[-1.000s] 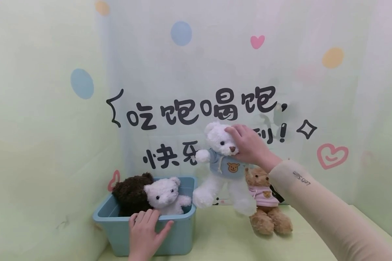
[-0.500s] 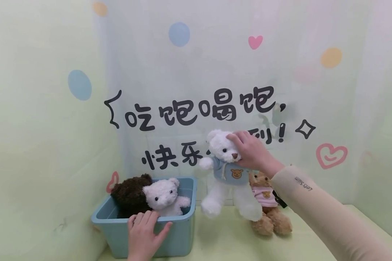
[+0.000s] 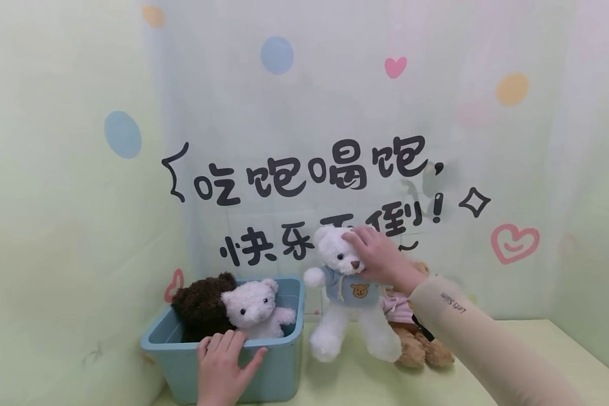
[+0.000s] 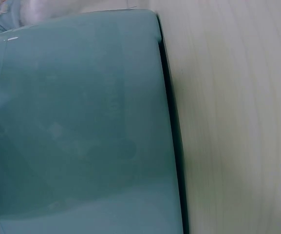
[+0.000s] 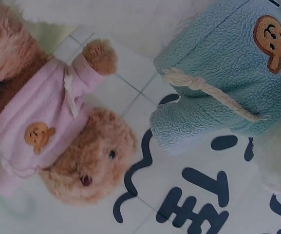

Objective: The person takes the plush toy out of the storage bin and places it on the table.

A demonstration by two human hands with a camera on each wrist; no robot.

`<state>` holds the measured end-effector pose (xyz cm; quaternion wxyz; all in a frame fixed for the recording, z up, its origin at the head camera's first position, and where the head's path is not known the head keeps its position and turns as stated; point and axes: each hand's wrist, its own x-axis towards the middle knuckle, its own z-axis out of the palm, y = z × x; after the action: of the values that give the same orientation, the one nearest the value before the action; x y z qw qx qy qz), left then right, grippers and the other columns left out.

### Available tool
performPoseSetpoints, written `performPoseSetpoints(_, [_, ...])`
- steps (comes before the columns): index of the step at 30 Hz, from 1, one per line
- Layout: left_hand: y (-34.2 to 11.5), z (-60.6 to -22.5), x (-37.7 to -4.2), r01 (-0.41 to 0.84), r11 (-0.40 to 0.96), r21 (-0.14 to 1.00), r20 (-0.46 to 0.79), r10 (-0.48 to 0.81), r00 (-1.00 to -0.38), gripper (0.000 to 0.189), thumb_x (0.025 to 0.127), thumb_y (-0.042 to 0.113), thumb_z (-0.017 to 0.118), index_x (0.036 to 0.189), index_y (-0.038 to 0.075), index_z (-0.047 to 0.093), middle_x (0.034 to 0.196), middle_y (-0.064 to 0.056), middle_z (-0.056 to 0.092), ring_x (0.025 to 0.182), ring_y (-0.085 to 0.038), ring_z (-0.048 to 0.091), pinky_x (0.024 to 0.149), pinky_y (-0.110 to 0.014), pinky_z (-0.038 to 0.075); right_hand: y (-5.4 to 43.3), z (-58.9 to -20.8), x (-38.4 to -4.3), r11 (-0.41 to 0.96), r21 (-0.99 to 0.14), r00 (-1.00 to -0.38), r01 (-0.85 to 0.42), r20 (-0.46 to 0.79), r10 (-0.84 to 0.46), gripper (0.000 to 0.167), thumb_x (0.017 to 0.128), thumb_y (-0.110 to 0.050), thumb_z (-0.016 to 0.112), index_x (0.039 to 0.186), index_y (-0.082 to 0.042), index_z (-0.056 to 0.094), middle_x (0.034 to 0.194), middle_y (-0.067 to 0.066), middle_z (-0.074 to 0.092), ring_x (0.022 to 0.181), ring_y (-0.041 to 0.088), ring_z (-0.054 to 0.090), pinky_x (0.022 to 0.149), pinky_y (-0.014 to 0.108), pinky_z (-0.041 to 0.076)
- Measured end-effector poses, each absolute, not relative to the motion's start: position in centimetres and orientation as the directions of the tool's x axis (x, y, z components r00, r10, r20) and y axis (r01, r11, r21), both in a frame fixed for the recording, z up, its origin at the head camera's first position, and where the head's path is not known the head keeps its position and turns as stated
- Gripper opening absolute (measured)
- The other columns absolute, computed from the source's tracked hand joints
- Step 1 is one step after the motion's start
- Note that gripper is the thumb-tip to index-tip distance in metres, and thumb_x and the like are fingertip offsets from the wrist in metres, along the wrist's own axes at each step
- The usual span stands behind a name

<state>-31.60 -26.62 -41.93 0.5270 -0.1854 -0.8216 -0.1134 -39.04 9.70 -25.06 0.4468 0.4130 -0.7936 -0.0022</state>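
Right hand (image 3: 380,256), the nearer one, grips the fluffy white plush bear (image 3: 352,301) by its head, upright, just right of the blue plastic tub (image 3: 279,366); left hand (image 3: 223,363) grips the tub's near rim (image 3: 276,341)!

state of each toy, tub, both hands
Blue tub: upright, holding two toys
Dark brown toy: in tub
Small white bear: in tub
Bear in blue top: upright, held
Bear in pink top: seated, partly hidden in head view
Left hand: holding tub rim
Right hand: gripping blue-topped bear's head
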Motion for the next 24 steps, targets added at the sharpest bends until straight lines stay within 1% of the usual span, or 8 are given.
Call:
performPoseSetpoints(4, [-26.6, -41.9, -31.7, 0.42, 0.907, -0.012, 0.907, 0.187, -0.378, 0.047, 0.087, 0.064, 0.055, 0.078, 0.018, 0.053, 0.07, 0.006, 0.043, 0.067, -0.019, 0.042, 0.078, -0.047, 0.031, 9.1, -26.4, -39.6, 0.669, 0.37, -0.277, -0.645, 0.702, -0.656, 0.09, 0.051, -0.017, 0.092, 0.127, -0.006, 0.045, 0.114, 0.016, 0.056, 0.102, 0.033, 0.056, 0.083, 0.046, 0.049])
performPoseSetpoints(9, [-26.6, -41.9, -31.6, 0.407, 0.913, -0.014, 0.904, 0.185, -0.384, 0.045, 0.084, 0.063, 0.058, 0.077, 0.019, 0.052, 0.07, 0.006, 0.044, 0.066, -0.017, 0.042, 0.075, -0.045, 0.031, 8.6, -28.1, -40.3, 0.681, 0.366, -0.308, -0.634, 0.689, -0.657, 0.091, 0.052, -0.019, 0.092, 0.128, -0.009, 0.043, 0.118, 0.014, 0.052, 0.106, 0.033, 0.053, 0.079, 0.046, 0.048])
performPoseSetpoints(11, [-26.6, -41.9, -31.5, 0.395, 0.919, -0.01, 0.9, 0.181, -0.396, 0.045, 0.083, 0.062, 0.061, 0.077, 0.019, 0.052, 0.07, 0.006, 0.044, 0.065, -0.017, 0.041, 0.074, -0.044, 0.031, 8.4, -28.7, -40.6, 0.691, 0.361, -0.322, -0.626, 0.687, -0.651, 0.092, 0.053, -0.02, 0.092, 0.129, -0.01, 0.042, 0.119, 0.014, 0.051, 0.107, 0.033, 0.053, 0.078, 0.045, 0.047])
performPoseSetpoints(16, [-26.6, -42.0, -31.4, 0.372, 0.928, 0.0, 0.886, 0.173, -0.429, 0.044, 0.08, 0.061, 0.065, 0.078, 0.019, 0.053, 0.071, 0.006, 0.046, 0.066, -0.016, 0.041, 0.075, -0.044, 0.032, 8.1, -30.0, -41.2, 0.701, 0.349, -0.352, -0.622, 0.675, -0.648, 0.093, 0.053, -0.02, 0.093, 0.13, -0.01, 0.04, 0.123, 0.016, 0.049, 0.111, 0.034, 0.051, 0.083, 0.048, 0.047])
performPoseSetpoints(20, [-26.6, -42.1, -31.3, 0.37, 0.929, -0.006, 0.889, 0.175, -0.424, 0.045, 0.08, 0.063, 0.064, 0.078, 0.019, 0.053, 0.071, 0.006, 0.046, 0.067, -0.016, 0.041, 0.075, -0.044, 0.032, 8.1, -30.8, -41.6, 0.691, 0.362, -0.347, -0.626, 0.664, -0.662, 0.094, 0.053, -0.021, 0.093, 0.13, -0.008, 0.04, 0.124, 0.017, 0.049, 0.115, 0.035, 0.049, 0.087, 0.051, 0.046])
performPoseSetpoints(24, [-26.7, -42.1, -31.4, 0.378, 0.926, -0.015, 0.896, 0.18, -0.406, 0.047, 0.082, 0.065, 0.06, 0.078, 0.019, 0.053, 0.071, 0.005, 0.046, 0.067, -0.017, 0.041, 0.075, -0.045, 0.031, 7.9, -31.3, -42.1, 0.69, 0.372, -0.336, -0.621, 0.668, -0.664, 0.093, 0.053, -0.021, 0.093, 0.13, -0.008, 0.04, 0.125, 0.019, 0.049, 0.116, 0.036, 0.048, 0.088, 0.051, 0.045])
